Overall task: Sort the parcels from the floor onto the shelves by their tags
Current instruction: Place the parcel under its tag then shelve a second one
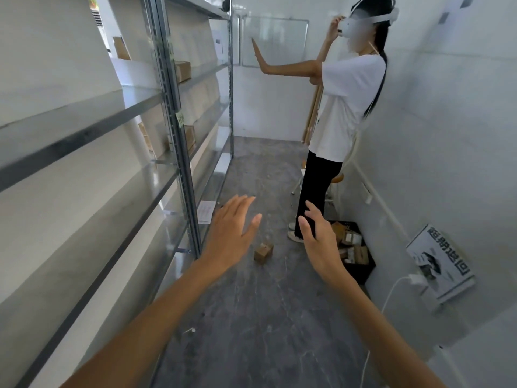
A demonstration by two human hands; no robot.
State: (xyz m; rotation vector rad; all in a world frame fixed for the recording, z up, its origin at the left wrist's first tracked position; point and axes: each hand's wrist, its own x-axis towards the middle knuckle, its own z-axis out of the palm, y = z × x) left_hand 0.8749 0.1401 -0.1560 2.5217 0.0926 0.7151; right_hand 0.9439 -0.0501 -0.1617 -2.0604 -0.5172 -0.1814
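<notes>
A small brown cardboard parcel (263,252) stands on the grey floor between my two hands and a little beyond them. My left hand (232,233) is stretched out with its fingers spread and holds nothing. My right hand (319,239) is also out in front, fingers apart and empty. A black crate (361,268) on the floor at the right wall holds several more parcels (354,247). The metal shelf rack (179,130) runs along the left, with a few brown boxes (182,70) on its far bays.
A person in a white shirt and black trousers (344,107) stands in the aisle beyond the crate, wearing a headset, one arm stretched towards the shelves. A stool (335,179) stands behind them. A poster (439,261) and a white cable (391,292) hang on the right wall.
</notes>
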